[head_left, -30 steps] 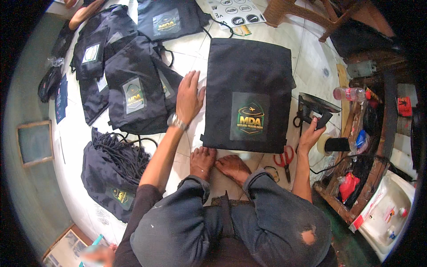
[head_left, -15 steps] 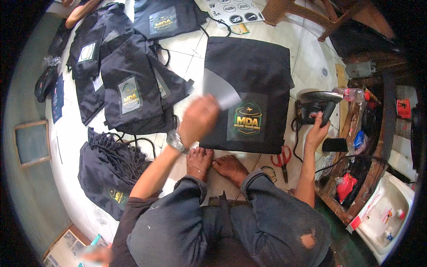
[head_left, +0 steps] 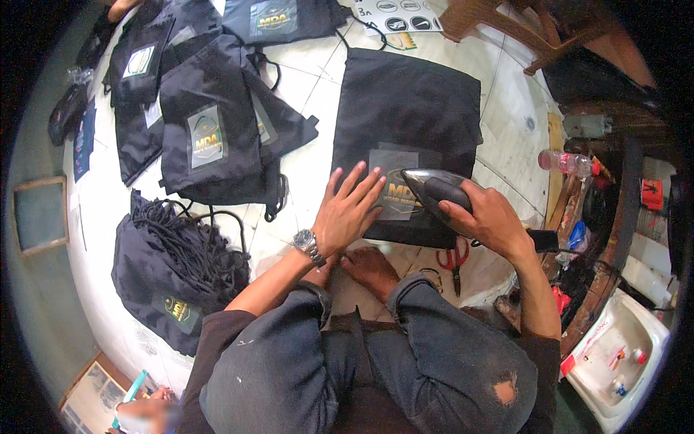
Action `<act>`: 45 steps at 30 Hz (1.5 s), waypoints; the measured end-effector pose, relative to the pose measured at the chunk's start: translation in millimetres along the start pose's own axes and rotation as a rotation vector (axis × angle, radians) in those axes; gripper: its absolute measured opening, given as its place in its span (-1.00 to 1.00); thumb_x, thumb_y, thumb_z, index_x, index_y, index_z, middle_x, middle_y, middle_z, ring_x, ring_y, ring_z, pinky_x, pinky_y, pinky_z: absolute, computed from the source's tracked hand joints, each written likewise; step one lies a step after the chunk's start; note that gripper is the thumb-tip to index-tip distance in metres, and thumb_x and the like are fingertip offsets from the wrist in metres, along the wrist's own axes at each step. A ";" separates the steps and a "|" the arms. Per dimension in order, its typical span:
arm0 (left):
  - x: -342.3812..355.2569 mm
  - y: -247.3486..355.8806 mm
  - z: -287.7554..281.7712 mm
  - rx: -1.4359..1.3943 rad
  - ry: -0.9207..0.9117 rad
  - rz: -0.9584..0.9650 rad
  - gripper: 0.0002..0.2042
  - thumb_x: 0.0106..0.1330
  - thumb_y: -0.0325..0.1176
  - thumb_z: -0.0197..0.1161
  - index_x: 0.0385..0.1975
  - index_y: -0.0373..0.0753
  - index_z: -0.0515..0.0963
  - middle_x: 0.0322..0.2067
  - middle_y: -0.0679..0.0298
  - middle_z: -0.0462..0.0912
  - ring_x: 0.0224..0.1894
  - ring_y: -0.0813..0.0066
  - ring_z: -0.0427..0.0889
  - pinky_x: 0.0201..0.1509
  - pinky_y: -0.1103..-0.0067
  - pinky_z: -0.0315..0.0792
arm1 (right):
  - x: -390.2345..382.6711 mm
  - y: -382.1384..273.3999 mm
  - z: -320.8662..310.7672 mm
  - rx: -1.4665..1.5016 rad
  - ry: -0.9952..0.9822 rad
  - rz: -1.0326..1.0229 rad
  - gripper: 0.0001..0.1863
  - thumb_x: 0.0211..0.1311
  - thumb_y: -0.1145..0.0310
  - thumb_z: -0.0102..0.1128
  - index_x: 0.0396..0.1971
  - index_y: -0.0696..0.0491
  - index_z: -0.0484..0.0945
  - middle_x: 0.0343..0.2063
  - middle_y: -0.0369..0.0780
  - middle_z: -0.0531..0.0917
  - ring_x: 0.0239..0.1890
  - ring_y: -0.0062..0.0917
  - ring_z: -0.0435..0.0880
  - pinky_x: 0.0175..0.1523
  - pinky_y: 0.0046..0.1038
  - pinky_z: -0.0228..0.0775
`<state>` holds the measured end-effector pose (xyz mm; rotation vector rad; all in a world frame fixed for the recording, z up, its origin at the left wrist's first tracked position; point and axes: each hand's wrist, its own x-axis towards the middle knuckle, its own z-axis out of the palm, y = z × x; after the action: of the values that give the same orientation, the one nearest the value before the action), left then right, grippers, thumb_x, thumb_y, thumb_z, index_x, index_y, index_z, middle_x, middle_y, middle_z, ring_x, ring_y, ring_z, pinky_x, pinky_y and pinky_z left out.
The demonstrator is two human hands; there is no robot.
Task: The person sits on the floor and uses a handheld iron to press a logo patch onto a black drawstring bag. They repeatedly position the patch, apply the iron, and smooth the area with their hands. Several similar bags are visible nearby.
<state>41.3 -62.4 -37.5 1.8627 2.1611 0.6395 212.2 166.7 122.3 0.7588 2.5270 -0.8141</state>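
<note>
The right hand (head_left: 495,220) grips the iron (head_left: 442,191) over the translucent sheet (head_left: 392,160) on the black bag (head_left: 408,94) on the floor (head_left: 305,81), so the left hand (head_left: 347,215), spread and grasping nothing, best steadies that sheet well clear of the iron

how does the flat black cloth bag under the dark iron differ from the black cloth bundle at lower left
The flat black cloth bag lies spread out; the black cloth bundle is rumpled. Dark cords drape over the bundle, while the bag's upper face is bare. The right hand holds a dark iron over the bag; no hand touches the bundle. Both bear gold-toned emblems.
</note>
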 end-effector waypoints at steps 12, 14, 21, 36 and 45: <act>9.4 -7.2 -15.4 0.012 -0.116 -0.023 -0.29 0.42 -0.04 0.23 0.54 0.01 0.19 0.59 0.39 0.08 0.64 0.18 -0.10 0.59 -0.10 -0.20 | -5.7 -7.3 32.7 0.037 -0.019 0.057 -0.43 0.46 -0.10 0.16 -0.20 0.23 0.46 -0.45 0.22 0.65 -0.29 0.24 0.65 -0.22 0.07 0.45; 10.5 -7.9 -15.2 -0.015 -0.113 -0.057 -0.29 0.41 -0.03 0.23 0.54 0.04 0.18 0.60 0.39 0.06 0.64 0.15 -0.11 0.58 -0.12 -0.22 | -6.8 -12.3 41.4 0.051 0.022 0.077 -0.50 0.47 0.01 0.21 -0.25 0.25 0.46 -0.47 0.24 0.63 -0.30 0.23 0.64 -0.25 0.02 0.42; 16.2 -21.3 -23.5 0.019 -0.187 -0.017 -0.32 0.42 -0.01 0.19 0.54 0.18 0.19 0.61 0.37 0.02 0.64 0.08 -0.15 0.56 -0.19 -0.17 | -16.3 -23.9 45.4 0.254 0.091 0.173 -0.50 0.49 0.01 0.20 -0.15 0.25 0.45 -0.48 0.10 0.67 -0.47 0.01 0.68 -0.36 -0.08 0.45; 33.9 -35.8 -39.6 -0.037 0.015 0.021 -0.45 0.44 -0.23 0.17 0.45 0.15 0.35 0.55 0.26 0.16 0.56 0.02 0.08 0.46 -0.15 0.08 | -15.5 -41.7 70.6 0.415 0.067 0.243 -0.49 0.50 -0.02 0.14 -0.11 0.23 0.48 -0.38 0.26 0.65 -0.19 0.26 0.65 -0.19 0.03 0.45; 47.3 -42.6 -41.9 0.111 -0.044 0.179 -0.46 0.45 -0.27 0.15 0.44 0.10 0.36 0.49 0.19 0.27 0.52 0.00 0.18 0.41 -0.08 0.21 | -3.7 -59.8 92.1 0.299 0.088 0.280 -0.41 0.51 -0.04 0.08 -0.18 0.34 0.47 -0.31 0.35 0.64 -0.12 0.30 0.64 -0.05 0.14 0.48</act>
<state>-22.8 -28.2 -14.6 2.1251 2.0562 0.5155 196.5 66.9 79.1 1.2369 2.3228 -1.0897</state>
